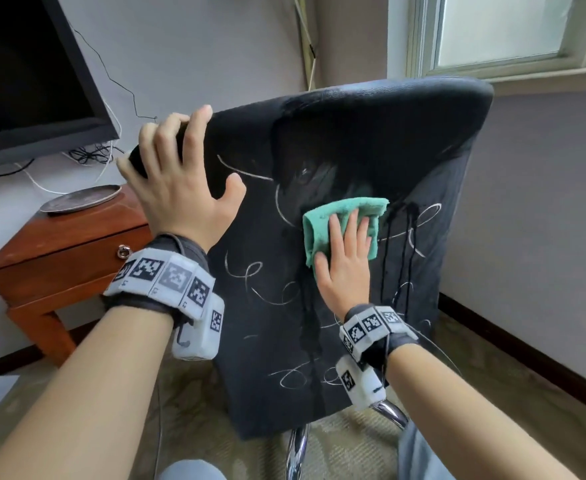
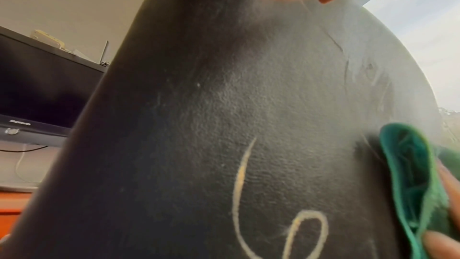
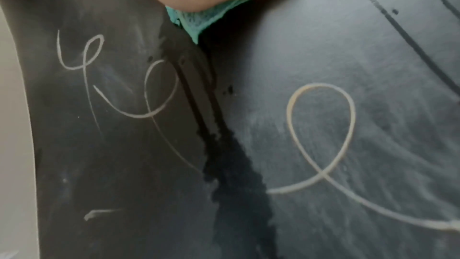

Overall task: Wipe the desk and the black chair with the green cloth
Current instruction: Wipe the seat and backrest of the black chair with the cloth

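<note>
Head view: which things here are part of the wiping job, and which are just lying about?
Part of the job:
- green cloth, pressed flat under the right hand
- black chair, chalk marks on its back
- left hand, gripping the chair's edge

Lying about:
- monitor
- metal plate
- wooden side table

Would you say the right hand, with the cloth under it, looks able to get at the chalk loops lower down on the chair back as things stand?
Probably yes. The right hand presses the green cloth flat on the chair back, and the chalk loops lie on the same bare surface just below, with nothing between. The left hand steadies the chair's upper edge.
</note>
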